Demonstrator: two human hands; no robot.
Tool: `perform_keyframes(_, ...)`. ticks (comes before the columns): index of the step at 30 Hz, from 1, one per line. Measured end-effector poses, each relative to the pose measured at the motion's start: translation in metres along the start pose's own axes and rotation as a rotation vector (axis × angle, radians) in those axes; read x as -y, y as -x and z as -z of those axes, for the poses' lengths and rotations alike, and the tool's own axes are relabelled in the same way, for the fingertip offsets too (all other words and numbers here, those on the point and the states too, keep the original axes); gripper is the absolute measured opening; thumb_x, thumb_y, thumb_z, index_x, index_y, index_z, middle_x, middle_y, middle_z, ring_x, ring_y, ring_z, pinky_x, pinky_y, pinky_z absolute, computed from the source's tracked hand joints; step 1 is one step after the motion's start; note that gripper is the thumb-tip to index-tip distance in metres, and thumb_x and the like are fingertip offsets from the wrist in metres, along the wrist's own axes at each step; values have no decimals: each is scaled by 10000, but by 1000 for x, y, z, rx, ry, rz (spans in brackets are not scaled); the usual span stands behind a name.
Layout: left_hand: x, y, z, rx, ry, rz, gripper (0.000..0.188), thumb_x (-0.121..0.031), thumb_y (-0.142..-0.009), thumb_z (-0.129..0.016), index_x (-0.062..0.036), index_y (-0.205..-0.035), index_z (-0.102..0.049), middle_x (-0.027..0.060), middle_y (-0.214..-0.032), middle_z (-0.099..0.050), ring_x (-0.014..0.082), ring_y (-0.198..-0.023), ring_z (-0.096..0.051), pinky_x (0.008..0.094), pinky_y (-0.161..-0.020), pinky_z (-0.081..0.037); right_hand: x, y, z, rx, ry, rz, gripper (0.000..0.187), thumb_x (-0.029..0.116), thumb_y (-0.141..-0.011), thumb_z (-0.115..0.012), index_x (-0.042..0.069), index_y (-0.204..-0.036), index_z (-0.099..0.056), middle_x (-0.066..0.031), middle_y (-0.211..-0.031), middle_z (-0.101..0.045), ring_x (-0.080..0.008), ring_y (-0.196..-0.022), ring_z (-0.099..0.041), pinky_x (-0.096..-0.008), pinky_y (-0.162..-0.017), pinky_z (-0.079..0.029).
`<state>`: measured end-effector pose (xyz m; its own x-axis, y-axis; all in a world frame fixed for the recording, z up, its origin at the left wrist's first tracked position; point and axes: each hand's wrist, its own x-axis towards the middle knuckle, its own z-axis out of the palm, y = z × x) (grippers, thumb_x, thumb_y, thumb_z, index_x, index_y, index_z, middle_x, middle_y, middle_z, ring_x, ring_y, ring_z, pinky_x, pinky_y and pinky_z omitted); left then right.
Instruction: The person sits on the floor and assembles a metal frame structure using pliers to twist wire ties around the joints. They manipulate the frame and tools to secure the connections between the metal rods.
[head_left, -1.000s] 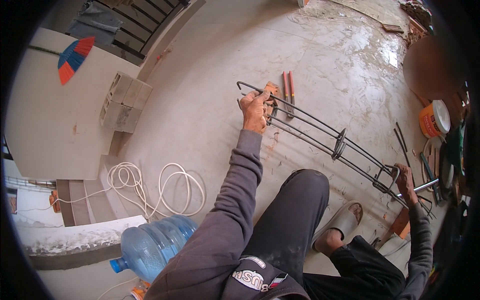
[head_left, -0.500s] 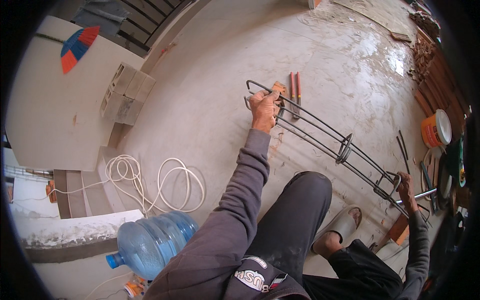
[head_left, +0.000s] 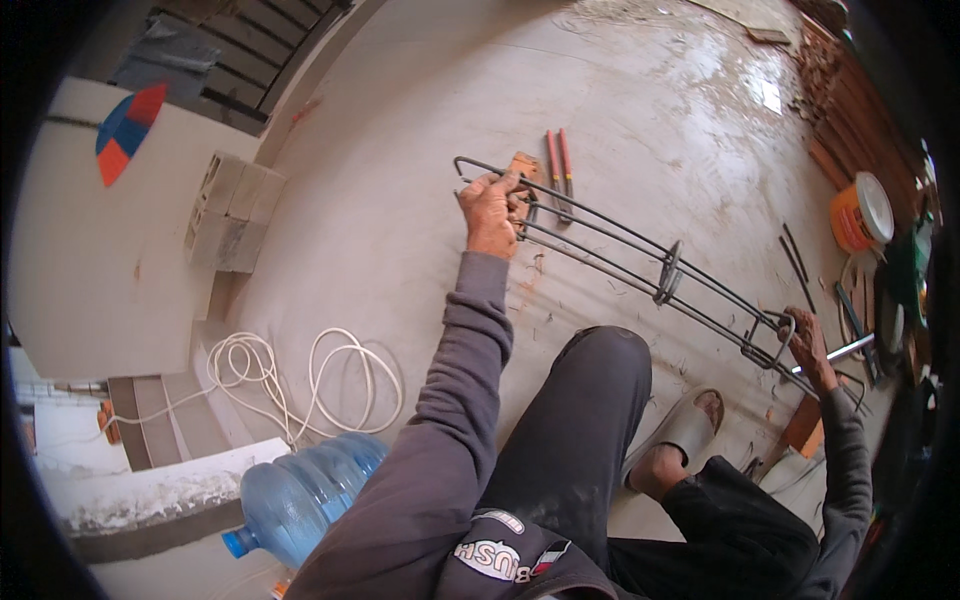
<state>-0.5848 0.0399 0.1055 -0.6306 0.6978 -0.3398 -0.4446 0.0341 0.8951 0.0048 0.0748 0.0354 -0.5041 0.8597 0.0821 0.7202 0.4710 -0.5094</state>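
A long, narrow rebar cage (head_left: 597, 213) of dark steel bars slants across the floor from upper left to lower right. My left hand (head_left: 490, 213) is closed around its upper-left end, beside the hooked bar tips. Near the lower-right end, my right hand (head_left: 809, 345) grips the cage by a stirrup. Another stirrup cluster (head_left: 669, 272) rings the bars about midway. Under the left end lies an orange-brown wooden block (head_left: 522, 166), partly hidden by my left hand. Red-handled cutters (head_left: 560, 172) rest on the floor just beyond it.
A blue water jug (head_left: 305, 500) lies at lower left, near a coiled white hose or cable (head_left: 345, 385). Hollow blocks (head_left: 232, 210) and a broom head (head_left: 130, 133) are at far left. An orange bucket (head_left: 862, 212), loose rods (head_left: 795, 252) and stacked reddish-brown pieces (head_left: 835, 125) line the right.
The whole view has shifted, with the floor objects sliding left in the picture. Both hands keep their hold on the rebar cage, which has barely moved relative to the floor.
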Motion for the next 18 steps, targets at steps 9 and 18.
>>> perform_keyframes(9, 12, -49, 34, 123, -53, 231, 149, -58, -854, -711, 15, -953, -627, 140, -843, -689, 99, -550, -563, 207, -376, -342, 52, -12, 31, 276, 200, -131, 227, 145, -817, -652, 39, -1008, -591, -170, -998, -599, -365, -1005, -579, -439, -843, -456)
perform_keyframes(18, 4, -50, 30, 125, -129, 187, 201, -110, -880, -739, 8, -1009, -641, 128, -917, -692, 50, -578, -472, 172, -435, -304, 90, 21, 63, -120, -51, -164, 60, 84, -813, -606, 26, -828, -610, -117, -714, -619, -311, -653, -614, -389, -615, -486)
